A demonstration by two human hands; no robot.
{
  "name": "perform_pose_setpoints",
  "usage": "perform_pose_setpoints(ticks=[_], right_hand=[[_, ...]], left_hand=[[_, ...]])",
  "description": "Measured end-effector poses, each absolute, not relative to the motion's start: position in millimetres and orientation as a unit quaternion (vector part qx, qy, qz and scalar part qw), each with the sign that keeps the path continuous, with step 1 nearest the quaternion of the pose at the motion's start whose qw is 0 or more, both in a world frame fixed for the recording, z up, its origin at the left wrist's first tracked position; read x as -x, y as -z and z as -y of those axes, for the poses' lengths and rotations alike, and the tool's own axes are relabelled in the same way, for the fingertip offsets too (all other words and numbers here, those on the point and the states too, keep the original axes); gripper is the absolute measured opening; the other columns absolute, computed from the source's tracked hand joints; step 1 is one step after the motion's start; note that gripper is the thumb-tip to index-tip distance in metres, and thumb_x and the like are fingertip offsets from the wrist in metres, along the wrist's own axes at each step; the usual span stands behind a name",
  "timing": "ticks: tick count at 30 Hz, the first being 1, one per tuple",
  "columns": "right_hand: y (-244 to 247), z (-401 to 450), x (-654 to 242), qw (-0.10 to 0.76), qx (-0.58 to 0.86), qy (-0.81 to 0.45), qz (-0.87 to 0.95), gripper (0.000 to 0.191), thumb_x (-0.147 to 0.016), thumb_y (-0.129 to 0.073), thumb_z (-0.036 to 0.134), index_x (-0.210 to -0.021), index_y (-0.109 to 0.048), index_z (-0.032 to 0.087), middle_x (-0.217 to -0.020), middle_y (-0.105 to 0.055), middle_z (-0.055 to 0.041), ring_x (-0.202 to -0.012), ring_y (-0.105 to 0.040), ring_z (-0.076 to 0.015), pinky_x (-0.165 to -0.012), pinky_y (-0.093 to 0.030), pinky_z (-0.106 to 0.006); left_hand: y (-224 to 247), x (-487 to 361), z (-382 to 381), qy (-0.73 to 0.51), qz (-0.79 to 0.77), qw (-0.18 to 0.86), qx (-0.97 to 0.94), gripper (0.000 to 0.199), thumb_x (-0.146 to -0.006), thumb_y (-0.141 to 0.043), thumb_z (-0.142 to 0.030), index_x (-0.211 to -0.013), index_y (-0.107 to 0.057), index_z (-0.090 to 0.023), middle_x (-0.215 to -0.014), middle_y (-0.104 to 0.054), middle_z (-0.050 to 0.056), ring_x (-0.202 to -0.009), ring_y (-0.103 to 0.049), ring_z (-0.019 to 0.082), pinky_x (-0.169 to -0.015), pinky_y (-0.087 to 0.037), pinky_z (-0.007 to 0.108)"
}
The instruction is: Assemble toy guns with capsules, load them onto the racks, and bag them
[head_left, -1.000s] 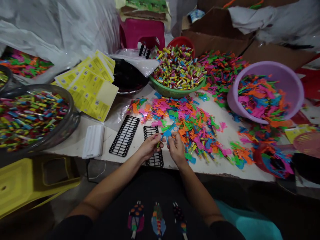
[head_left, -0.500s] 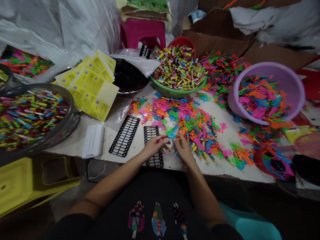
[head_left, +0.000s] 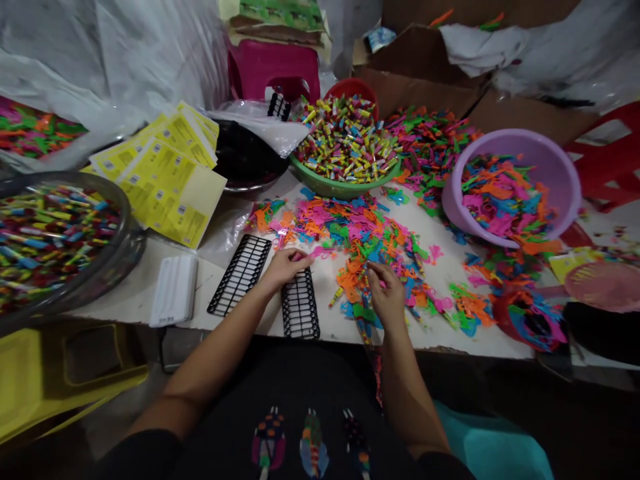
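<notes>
Just above the left part of the pile, my left hand pinches a pink plastic toy piece, which points to the right. Under that hand lies a black plastic rack with rows of slots, and a second black rack is to its left. My right hand hovers over the near side of the pile of colourful plastic toy pieces. Its thumb and forefinger are curled and slightly apart, with nothing clear between them. A blurred reddish streak shows below it, past the table edge.
A green basin of small coloured tubes stands behind the pile, and a purple basin of toy pieces is at the right. At the left are a dark basin of tubes, yellow printed sheets and a white box-shaped device.
My hands have moved apart, the left to the left with the pink piece, the right to the right. The blue piece between them is no longer there. The view has shifted slightly.
</notes>
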State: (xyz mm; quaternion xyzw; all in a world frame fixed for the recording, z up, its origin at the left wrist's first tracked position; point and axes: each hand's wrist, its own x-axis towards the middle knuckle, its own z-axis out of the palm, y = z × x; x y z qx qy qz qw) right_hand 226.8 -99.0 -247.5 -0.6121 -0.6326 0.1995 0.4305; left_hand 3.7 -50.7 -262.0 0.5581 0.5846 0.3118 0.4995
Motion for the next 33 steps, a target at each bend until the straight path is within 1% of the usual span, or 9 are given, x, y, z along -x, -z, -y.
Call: perform_pose_setpoints(ticks=[3,5,8,11,13,16,19,24,33], right_hand=[[250.8,98.2,-205.5,0.439,0.545,-0.354,0.620,0.028,-0.077,-0.052,0.036,-0.100,-0.059,0.022,-0.099,-0.061,-0.0060,-0.086,-0.058,-0.0153,-0.076,-0.047,-0.031],[252.4,99.5,-187.8,0.443,0.513,-0.411,0.610,0.033,-0.076,-0.054,0.036,-0.106,-0.056,0.023,-0.100,-0.061,-0.0058,-0.083,-0.059,-0.0144,-0.075,-0.048,-0.030],[251.2,105.8,-160.8,0.467,0.524,-0.400,0.590,0.033,-0.075,-0.055,0.037,-0.105,-0.058,0.022,-0.096,-0.062,-0.0056,-0.084,-0.059,-0.0153,-0.077,-0.048,-0.031],[247.7,110.5,-146.4,0.483,0.579,-0.362,0.548,0.029,-0.073,-0.056,0.040,-0.094,-0.063,0.020,-0.090,-0.064,-0.0058,-0.088,-0.058,-0.0187,-0.082,-0.046,-0.035],[245.8,109.8,-148.4,0.501,0.608,-0.360,0.500,0.029,-0.075,-0.052,0.043,-0.087,-0.064,0.018,-0.086,-0.065,-0.0058,-0.086,-0.059,-0.0191,-0.081,-0.046,-0.035],[244.2,105.5,-164.7,0.513,0.596,-0.397,0.472,0.032,-0.079,-0.046,0.045,-0.077,-0.064,0.018,-0.076,-0.065,-0.0041,-0.070,-0.060,-0.0157,-0.070,-0.048,-0.031],[243.1,104.1,-180.3,0.471,0.571,-0.468,0.483,0.034,-0.078,-0.047,0.047,-0.067,-0.062,0.017,-0.059,-0.060,-0.0010,-0.050,-0.054,-0.0112,-0.054,-0.045,-0.026],[244.7,110.6,-177.6,0.404,0.548,-0.550,0.484,0.044,-0.076,-0.044,0.054,-0.054,-0.053,0.017,-0.048,-0.049,0.0021,-0.043,-0.042,-0.0082,-0.044,-0.035,-0.021],[246.3,113.6,-162.9,0.406,0.587,-0.464,0.524,0.045,-0.077,-0.036,0.057,-0.051,-0.036,0.020,-0.046,-0.031,0.0051,-0.045,-0.030,-0.0086,-0.045,-0.026,-0.023]], left_hand=[[245.3,-3.8,71.6,-0.298,-0.448,0.739,-0.405,0.034,-0.066,-0.057,-0.048,-0.063,-0.048,-0.015,-0.043,-0.031,-0.008,-0.038,-0.023,0.004,-0.038,-0.015,0.018],[239.1,-7.7,81.9,-0.294,-0.397,0.801,-0.338,0.036,-0.066,-0.057,-0.050,-0.060,-0.044,-0.016,-0.041,-0.028,-0.008,-0.036,-0.019,0.003,-0.037,-0.010,0.019],[238.2,-17.7,92.6,-0.352,-0.426,0.766,-0.328,0.034,-0.064,-0.060,-0.047,-0.066,-0.050,-0.015,-0.042,-0.030,-0.009,-0.037,-0.020,0.003,-0.037,-0.012,0.018],[241.9,-27.8,100.2,-0.436,-0.502,0.616,-0.422,0.031,-0.058,-0.069,-0.037,-0.077,-0.060,-0.014,-0.052,-0.041,-0.007,-0.047,-0.034,0.004,-0.046,-0.027,0.017],[243.7,-31.4,103.6,-0.445,-0.507,0.563,-0.478,0.030,-0.061,-0.067,-0.033,-0.083,-0.064,-0.014,-0.063,-0.051,-0.003,-0.059,-0.043,0.007,-0.057,-0.035,0.019],[244.3,-29.8,105.6,-0.417,-0.469,0.632,-0.455,0.037,-0.071,-0.058,-0.036,-0.101,-0.061,-0.015,-0.074,-0.058,0.001,-0.064,-0.048,0.009,-0.061,-0.037,0.022],[243.8,-23.0,105.8,-0.406,-0.433,0.715,-0.371,0.047,-0.069,-0.062,-0.035,-0.111,-0.054,-0.016,-0.079,-0.061,0.003,-0.066,-0.053,0.010,-0.063,-0.039,0.023],[243.6,-18.7,110.3,-0.397,-0.428,0.770,-0.257,0.038,-0.060,-0.072,-0.031,-0.092,-0.061,-0.014,-0.082,-0.062,0.004,-0.068,-0.057,0.010,-0.068,-0.041,0.025],[246.6,-26.0,116.2,-0.399,-0.410,0.773,-0.274,0.036,-0.062,-0.070,-0.034,-0.089,-0.060,-0.013,-0.078,-0.063,0.004,-0.061,-0.053,0.007,-0.058,-0.039,0.020]])
